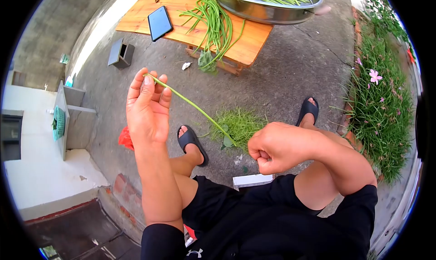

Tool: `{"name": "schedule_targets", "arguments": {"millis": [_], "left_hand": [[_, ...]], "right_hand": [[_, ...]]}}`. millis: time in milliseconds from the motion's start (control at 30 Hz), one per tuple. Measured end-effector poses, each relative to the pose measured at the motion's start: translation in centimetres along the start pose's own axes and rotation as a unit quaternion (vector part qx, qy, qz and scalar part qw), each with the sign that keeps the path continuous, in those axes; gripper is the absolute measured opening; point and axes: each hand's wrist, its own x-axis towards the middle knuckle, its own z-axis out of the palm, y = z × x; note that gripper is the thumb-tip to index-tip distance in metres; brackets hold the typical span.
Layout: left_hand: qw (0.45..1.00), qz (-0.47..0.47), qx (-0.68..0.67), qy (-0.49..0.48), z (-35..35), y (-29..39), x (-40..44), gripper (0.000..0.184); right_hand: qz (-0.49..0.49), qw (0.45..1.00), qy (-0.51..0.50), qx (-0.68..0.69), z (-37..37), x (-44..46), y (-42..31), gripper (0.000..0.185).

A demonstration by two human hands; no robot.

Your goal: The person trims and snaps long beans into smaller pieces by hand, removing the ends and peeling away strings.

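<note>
One long green stem (193,105) slants through the air, its upper end pinched between the thumb and fingertips of my left hand (150,101). Its lower end comes close to my right hand (281,146), which is closed in a fist; whatever its fingers hold, if anything, is hidden. Beneath the stem, a pile of thin green trimmings (240,124) lies on the ground between my feet. A bunch of long green stems (215,26) hangs over the near edge of the wooden table.
The wooden table (252,44) bears a phone (160,23) and a large metal basin (272,14) of green stems. A small grey box (121,54) stands left of it. Grass with pink flowers (381,110) borders the right; a red bag (126,138) lies left.
</note>
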Motion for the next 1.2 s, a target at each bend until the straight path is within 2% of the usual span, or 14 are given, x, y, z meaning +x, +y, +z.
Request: {"name": "schedule_targets", "arguments": {"millis": [233, 467, 600, 667, 767, 967, 1000, 1100, 1200], "left_hand": [[0.998, 0.051, 0.011, 0.034, -0.9, 1.4, 0.8, 0.022], [0.99, 0.12, 0.027, 0.07, -1.6, 2.6, 1.2, 0.022], [0.979, 0.177, 0.034, 0.098, -1.3, 3.2, 1.4, 0.022], [0.97, 0.212, 0.051, 0.11, -1.3, 3.6, 1.5, 0.026], [0.978, 0.186, 0.056, 0.072, -1.7, 3.8, 1.6, 0.025], [0.996, 0.015, 0.083, -0.017, -0.3, 1.6, -0.1, 0.028], [0.997, -0.004, 0.076, -0.032, 0.4, 0.9, -0.7, 0.026], [0.989, -0.072, 0.085, -0.101, 2.3, -1.1, -2.9, 0.025], [0.973, -0.153, 0.085, -0.151, 3.5, -3.0, -4.7, 0.025]], "right_hand": [[0.067, 0.983, -0.101, -0.135, 1.4, 0.2, 2.0, 0.01], [0.143, 0.953, -0.179, -0.196, 2.2, 0.5, 6.0, 0.02], [0.227, 0.913, -0.239, -0.241, 1.6, 1.2, 6.5, 0.021], [0.234, 0.914, -0.229, -0.242, 1.5, 1.4, 7.2, 0.021], [0.213, 0.944, -0.16, -0.193, 1.4, 1.6, 8.5, 0.02], [0.141, 0.989, 0.011, -0.034, 1.0, 2.4, 9.5, 0.021], [0.15, 0.989, -0.002, -0.019, 0.6, 2.5, 8.8, 0.029], [0.141, 0.99, 0.0, -0.022, 0.5, 2.7, 8.5, 0.031], [0.198, 0.978, -0.041, -0.047, -0.6, 2.7, 6.6, 0.028]]}}
